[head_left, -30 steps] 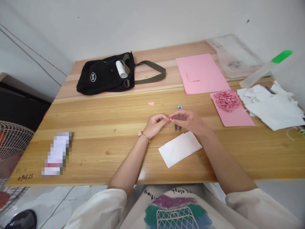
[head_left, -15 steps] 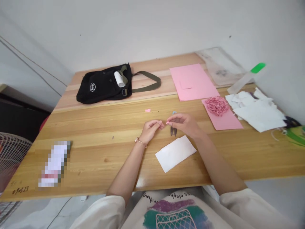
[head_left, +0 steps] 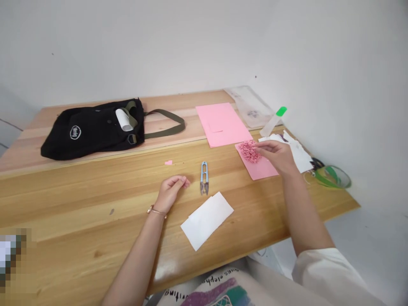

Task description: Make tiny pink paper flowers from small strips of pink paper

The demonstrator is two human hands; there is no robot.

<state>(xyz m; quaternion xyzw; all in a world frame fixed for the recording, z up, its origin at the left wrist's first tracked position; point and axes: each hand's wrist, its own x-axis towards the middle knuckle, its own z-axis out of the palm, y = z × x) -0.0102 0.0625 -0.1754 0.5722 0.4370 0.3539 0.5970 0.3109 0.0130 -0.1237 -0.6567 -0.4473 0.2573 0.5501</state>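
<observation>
The right hand (head_left: 278, 155) reaches to the pile of pink scraps (head_left: 249, 151) on a pink sheet (head_left: 259, 168) near the table's (head_left: 79, 221) right edge, fingertips touching it, while the left hand (head_left: 170, 191) rests loosely curled beside the snips (head_left: 204, 178).

Light wooden table (head_left: 95, 221) pushed into a white corner. On it: a black bag (head_left: 92, 129) with an olive strap at the back left, a pink paper sheet (head_left: 221, 123) at the back, a smaller pink sheet (head_left: 259, 168) with a pile of pink bits (head_left: 249, 151) on top. Small snips (head_left: 204, 177) in the middle, a folded white paper (head_left: 207, 219) just in front, one tiny pink scrap (head_left: 168, 162). White scraps (head_left: 299, 153) and what looks like a green-rimmed something (head_left: 334, 177) at the far right edge, too blurry to tell.
</observation>
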